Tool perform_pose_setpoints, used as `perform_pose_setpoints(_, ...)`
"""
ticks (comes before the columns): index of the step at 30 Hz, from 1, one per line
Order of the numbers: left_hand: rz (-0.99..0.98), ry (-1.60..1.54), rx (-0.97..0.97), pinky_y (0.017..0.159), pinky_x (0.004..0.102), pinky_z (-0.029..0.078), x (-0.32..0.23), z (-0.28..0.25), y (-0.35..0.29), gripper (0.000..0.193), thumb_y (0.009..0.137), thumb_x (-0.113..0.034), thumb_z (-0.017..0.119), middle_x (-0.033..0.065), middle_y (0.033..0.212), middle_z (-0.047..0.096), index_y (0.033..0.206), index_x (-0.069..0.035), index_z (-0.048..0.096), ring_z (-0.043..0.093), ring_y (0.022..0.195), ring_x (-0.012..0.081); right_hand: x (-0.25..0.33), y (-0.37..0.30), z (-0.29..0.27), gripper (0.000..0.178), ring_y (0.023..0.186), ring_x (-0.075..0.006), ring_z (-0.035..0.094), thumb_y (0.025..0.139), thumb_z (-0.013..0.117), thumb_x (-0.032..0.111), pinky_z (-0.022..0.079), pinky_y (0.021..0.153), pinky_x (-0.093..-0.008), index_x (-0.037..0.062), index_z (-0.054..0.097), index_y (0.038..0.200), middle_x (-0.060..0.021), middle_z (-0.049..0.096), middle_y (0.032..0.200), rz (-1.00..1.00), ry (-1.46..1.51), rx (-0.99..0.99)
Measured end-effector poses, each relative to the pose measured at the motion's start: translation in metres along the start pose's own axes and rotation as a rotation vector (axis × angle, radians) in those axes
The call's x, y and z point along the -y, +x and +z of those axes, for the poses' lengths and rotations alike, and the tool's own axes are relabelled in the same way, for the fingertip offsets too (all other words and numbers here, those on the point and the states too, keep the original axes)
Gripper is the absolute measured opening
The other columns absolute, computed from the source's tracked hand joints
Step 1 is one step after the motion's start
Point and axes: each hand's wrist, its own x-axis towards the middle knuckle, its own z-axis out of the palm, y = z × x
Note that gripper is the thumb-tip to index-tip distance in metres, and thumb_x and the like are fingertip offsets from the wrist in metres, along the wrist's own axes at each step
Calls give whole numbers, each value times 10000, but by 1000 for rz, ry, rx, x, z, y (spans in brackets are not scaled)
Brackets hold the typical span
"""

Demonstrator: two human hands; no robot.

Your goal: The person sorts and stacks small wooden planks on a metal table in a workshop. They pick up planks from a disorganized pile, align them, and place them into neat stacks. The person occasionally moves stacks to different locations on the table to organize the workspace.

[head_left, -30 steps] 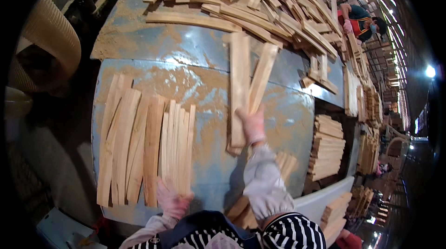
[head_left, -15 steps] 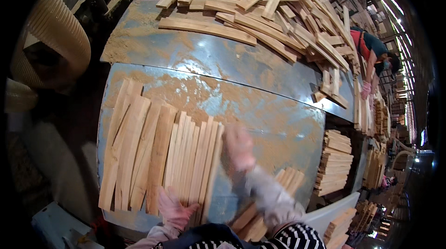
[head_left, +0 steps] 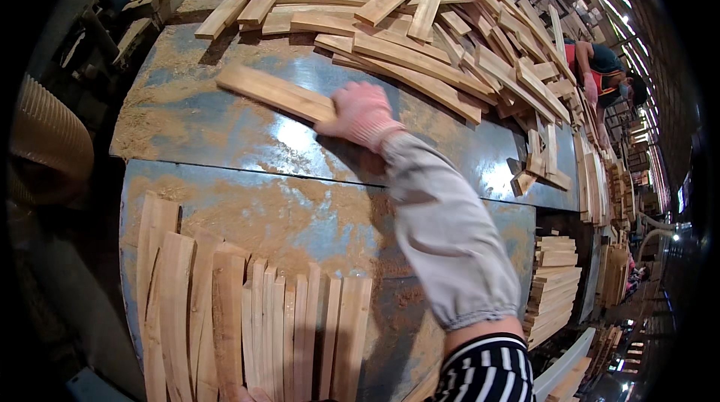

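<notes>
My right hand (head_left: 363, 116), in a pink glove, reaches across the metal table and is closed around the right end of a wooden slat (head_left: 271, 92). The slat lies slanted, its other end pointing to the upper left. Close to the lower edge, a sliver of my left hand (head_left: 256, 394) shows against a row of upright-lying slats (head_left: 225, 312); its fingers are mostly cut off from view. The row's left slats lie broad side up, while several to the right are narrow and packed side by side. Beyond my right hand lies a jumbled pile of slats (head_left: 405, 49).
Sawdust covers much of the blue-grey table (head_left: 300, 207), which has a seam across it. A ribbed hose (head_left: 52, 132) hangs at the left. Stacked slats (head_left: 553, 282) stand off the right edge. A co-worker (head_left: 600, 76) bends over wood at the far right.
My right hand has moved from beside the row to the far table part and taken hold of a slat. The view has shifted forward, so my left hand is almost out of sight.
</notes>
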Motion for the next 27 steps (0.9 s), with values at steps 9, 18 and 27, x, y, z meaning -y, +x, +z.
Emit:
perform_pose_setpoints(9,-16,3,-43,1003,519,491,10,14,27,712,873,-389,748,346,1331,607,1408,47,572,603,1184,503,-288,-12,-8,958,1425,-368,502,725,858,533,424,1163,-431,67,548,1503,-222,552,1489,245,-65,-221)
perform_pose_setpoints(18,-244,-50,-106,973,493,508,30,37,-13,627,924,-375,702,324,1272,656,1370,56,609,633,1141,482,-179,-60,-37,922,1250,-368,642,752,802,547,495,1083,-399,19,542,1461,-256,668,1330,319,74,218)
perform_pose_setpoints(27,239,20,-51,1014,626,454,35,8,-38,1140,800,-750,711,367,1500,444,1583,0,358,521,1277,543,-49,-194,-2,1027,1255,-433,642,782,807,450,511,1045,-447,87,339,1621,-297,652,1356,756,596,-25)
